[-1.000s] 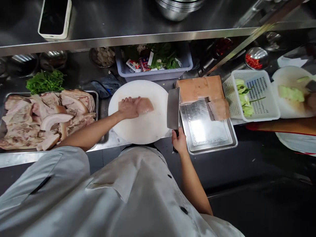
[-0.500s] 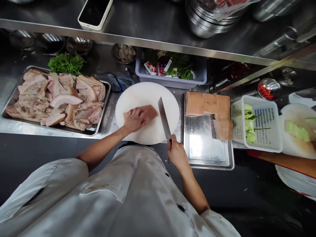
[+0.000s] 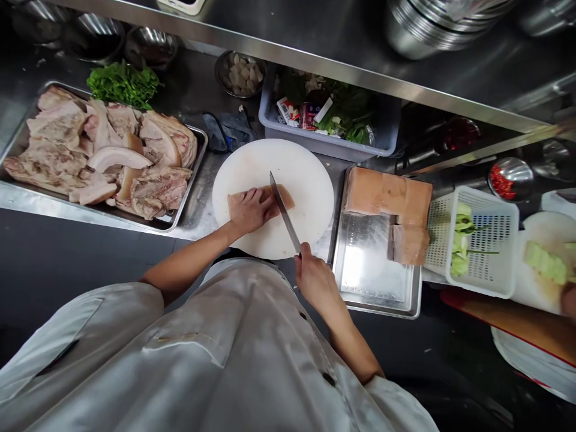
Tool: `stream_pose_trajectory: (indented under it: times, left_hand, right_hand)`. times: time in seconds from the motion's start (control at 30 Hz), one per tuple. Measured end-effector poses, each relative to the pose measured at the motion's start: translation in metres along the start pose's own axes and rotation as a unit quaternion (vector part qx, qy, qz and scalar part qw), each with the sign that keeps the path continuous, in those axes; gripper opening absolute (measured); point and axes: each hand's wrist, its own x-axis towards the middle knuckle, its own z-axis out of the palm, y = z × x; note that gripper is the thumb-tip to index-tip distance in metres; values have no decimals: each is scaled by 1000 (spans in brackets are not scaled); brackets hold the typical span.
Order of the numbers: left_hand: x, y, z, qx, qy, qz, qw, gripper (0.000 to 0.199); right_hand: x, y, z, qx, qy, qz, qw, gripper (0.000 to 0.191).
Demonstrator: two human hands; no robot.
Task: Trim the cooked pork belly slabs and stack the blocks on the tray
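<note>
On a round white cutting board (image 3: 310, 168) lies a slab of pork with skin (image 3: 287, 195). My left hand (image 3: 249, 211) presses on this slab from the left, its fingers bent and covering much of it. In my right hand (image 3: 316, 281) is the handle of a cleaver (image 3: 285, 215). Its blade crosses the slab just right of my left fingers; whether the edge has entered the meat I cannot tell. Right of the board, a metal tray (image 3: 362, 255) carries several square-cut pork pieces (image 3: 416, 198).
Large pork pieces (image 3: 58, 156) fill a tray at left, with leafy greens (image 3: 123, 84) behind. A grey bin (image 3: 310, 137) with scraps stands behind the board, under a metal shelf (image 3: 306, 36). A white basket (image 3: 504, 240) is at right, near another person's board (image 3: 546, 228).
The cleaver has moved left, from beside the pork slab to across it. My left hand stays on the slab. The view has shifted and tilted slightly.
</note>
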Motion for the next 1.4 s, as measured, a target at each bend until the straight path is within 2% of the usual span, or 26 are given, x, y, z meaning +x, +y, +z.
stream_pose_trajectory:
  times: [0.2, 0.37, 0.93, 1.03, 1.1, 1.2, 1.27, 1.33, 1.4]
  left_hand:
    - [1, -2, 4, 1, 5, 0, 1000, 42]
    - [1, -2, 6, -8, 5, 4, 1000, 40]
    - [4, -5, 3, -40, 3, 7, 999, 44]
    - [-1, -33, -5, -78, 6, 40, 996, 41]
    - [-15, -69, -13, -91, 23, 35, 995, 38]
    - [-46, -129, -26, -81, 43, -16, 996, 37]
    - [-66, -158, -32, -80, 42, -32, 995, 38]
    - [-79, -167, -34, -87, 33, -32, 995, 40]
    - [-82, -158, -32, -100, 26, -22, 994, 43]
  right_hand:
    - [27, -12, -10, 15, 12, -1, 1000, 19]
    - [22, -6, -2, 25, 17, -2, 1000, 17]
    - [26, -11, -3, 30, 9, 10, 999, 16]
    - [27, -10, -2, 37, 10, 12, 999, 16]
    - [28, -9, 0, 40, 11, 14, 999, 16]
    - [28, -8, 2, 41, 11, 18, 999, 15]
    - [28, -8, 3, 42, 12, 18, 999, 15]
    - [28, -9, 3, 40, 14, 18, 999, 15]
    - [28, -10, 3, 36, 15, 17, 999, 14]
